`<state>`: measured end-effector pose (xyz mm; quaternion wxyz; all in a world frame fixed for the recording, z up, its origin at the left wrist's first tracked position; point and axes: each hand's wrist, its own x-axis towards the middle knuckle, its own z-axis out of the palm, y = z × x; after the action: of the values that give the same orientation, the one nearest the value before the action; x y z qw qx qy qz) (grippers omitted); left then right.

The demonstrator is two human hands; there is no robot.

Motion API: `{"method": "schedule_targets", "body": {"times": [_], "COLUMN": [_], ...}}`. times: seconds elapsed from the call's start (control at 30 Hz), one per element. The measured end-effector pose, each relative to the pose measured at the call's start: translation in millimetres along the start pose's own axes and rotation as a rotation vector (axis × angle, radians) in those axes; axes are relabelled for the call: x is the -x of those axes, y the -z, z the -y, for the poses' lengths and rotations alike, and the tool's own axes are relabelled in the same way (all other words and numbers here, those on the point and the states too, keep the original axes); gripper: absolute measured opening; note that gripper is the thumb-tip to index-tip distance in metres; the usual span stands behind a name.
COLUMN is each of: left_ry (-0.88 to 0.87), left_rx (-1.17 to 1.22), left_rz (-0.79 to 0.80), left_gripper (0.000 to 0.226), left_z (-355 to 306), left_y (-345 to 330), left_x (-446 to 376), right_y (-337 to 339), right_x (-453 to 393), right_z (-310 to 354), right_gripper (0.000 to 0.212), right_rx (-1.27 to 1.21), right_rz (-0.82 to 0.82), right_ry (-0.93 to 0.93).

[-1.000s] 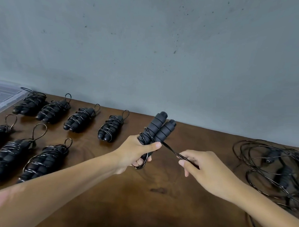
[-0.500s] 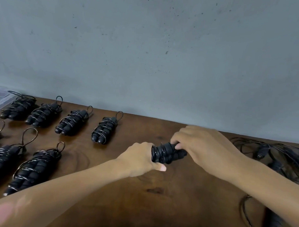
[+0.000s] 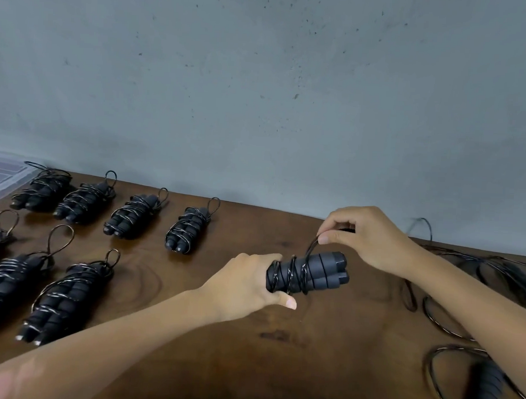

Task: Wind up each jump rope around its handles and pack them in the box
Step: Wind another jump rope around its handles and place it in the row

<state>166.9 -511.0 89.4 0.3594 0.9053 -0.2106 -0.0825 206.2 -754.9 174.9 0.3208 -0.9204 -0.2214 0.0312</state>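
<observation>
Head view: left hand grips paired handles, right-hand fingers pinch the rope; no writing legible.

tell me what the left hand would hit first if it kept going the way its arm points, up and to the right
Likely the right hand, which pinches the cord just beyond the handles that the left hand grips. Past that, only the table edge and wall. Depth is unclear from this one view.

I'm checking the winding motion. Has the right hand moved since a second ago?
Yes. The right hand has gone up and away from the person, toward the wall; it now pinches the cord above the paired handles.
</observation>
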Motion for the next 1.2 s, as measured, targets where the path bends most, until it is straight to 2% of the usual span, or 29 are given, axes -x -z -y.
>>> {"method": "schedule_targets", "body": {"times": [0.2,0.4,0.53,0.63,0.77,0.97,1.07,1.2], "left_ry": [-0.013,0.070,0.191,0.281,0.359,0.409,0.382,0.260], "left_rx": [0.556,0.776,0.931,1.003,1.005,0.967,0.816,0.526], "left_rz": [0.127,0.129,0.077,0.024,0.001,-0.040,-0.019,0.063], "left_gripper": [0.028,0.024,0.039,0.042,0.042,0.037,0.034,0.029], "left_z": [-4,2,6,10,14,2,-7,-24], "left_y": [-1,-4,-5,-5,-4,-11,-16,-18], "left_x": [9,11,7,3,-7,-26,-37,-46], "right_y": [-17,-28,-31,-29,-21,-8,-1,15], "right_x": [12,31,43,55,64,72,71,65], "right_z": [-22,-27,-27,-26,-23,-9,6,27], "right_gripper": [0.024,0.028,0.021,0.017,0.020,0.021,0.027,0.042], "right_rx": [-0.071,0.029,0.035,0.139,0.269,0.460,0.573,0.694], "right_rz": [0.035,-0.004,0.011,-0.001,-0.061,-0.094,-0.095,-0.020], "right_ry": [0.023,-0.032,-0.069,-0.085,-0.130,-0.096,-0.053,0.021]}}
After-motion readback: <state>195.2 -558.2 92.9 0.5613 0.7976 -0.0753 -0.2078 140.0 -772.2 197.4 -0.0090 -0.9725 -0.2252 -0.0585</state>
